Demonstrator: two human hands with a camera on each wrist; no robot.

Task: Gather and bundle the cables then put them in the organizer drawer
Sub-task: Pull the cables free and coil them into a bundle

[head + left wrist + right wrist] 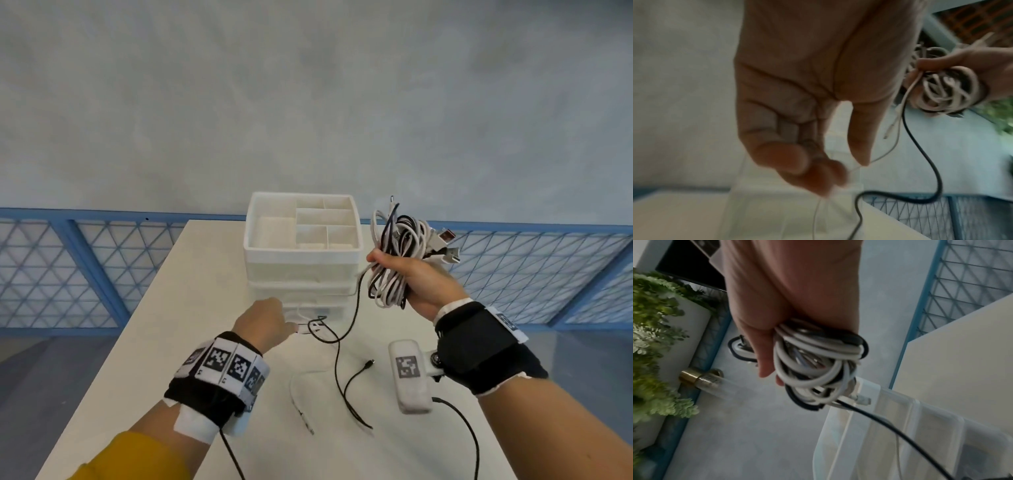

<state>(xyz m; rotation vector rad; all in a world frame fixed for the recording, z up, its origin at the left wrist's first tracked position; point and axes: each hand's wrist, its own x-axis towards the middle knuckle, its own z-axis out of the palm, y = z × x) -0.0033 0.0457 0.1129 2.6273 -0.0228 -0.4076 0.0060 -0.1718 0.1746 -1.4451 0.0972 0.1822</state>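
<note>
My right hand (419,279) is up in the air beside the organizer (303,246). My fingers are curled tight round a bundle (397,253) of white and black cables. A few plugs stick out of the top of it.

A black cable (342,342) hangs down from the bundle. It loops across the desk (171,308) and its small plug lies on the desk close to me.

My left hand (265,323) is low, right at the front of the bottom drawer (329,313). My fingertips (830,172) are bent in and pinch a thin white cable (298,387). The wrist picture is blurry, but I can see the thin line running through my fingers. More of this cable lies on the desk, with its metal plug pointing at me.

The organizer is white. It has an open tray with small boxes on top and drawers under it. I cannot tell if the bottom drawer is open.

A blue fence (85,267) stands behind the desk.
</note>
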